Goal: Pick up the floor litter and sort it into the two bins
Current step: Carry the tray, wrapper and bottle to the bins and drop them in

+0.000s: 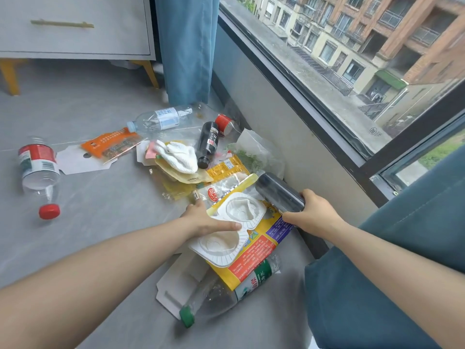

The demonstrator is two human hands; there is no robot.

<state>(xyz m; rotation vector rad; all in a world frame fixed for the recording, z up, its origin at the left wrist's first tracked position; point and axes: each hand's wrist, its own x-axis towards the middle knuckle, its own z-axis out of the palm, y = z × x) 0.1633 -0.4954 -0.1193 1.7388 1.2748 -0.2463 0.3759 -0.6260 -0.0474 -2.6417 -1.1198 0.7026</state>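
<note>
Pickup is in hand: the right grip [314, 215] is curled round a dark cylinder [279, 192] just beside the white tray [241, 210], whose edge the left grip [203, 220] pinches under its thumb; next, probably, lift both towards the unseen bins.

The tray [234, 222] is matt white moulded plastic. The cylinder [279, 192] is dark and smooth with a dull sheen. The bag [251, 263] is glossy printed film, the bottle [40, 177] clear thin plastic, and the card [173, 285] matt white paperboard. The curtain [186, 46] is blue cloth, the floor [88, 197] smooth grey tile.
</note>
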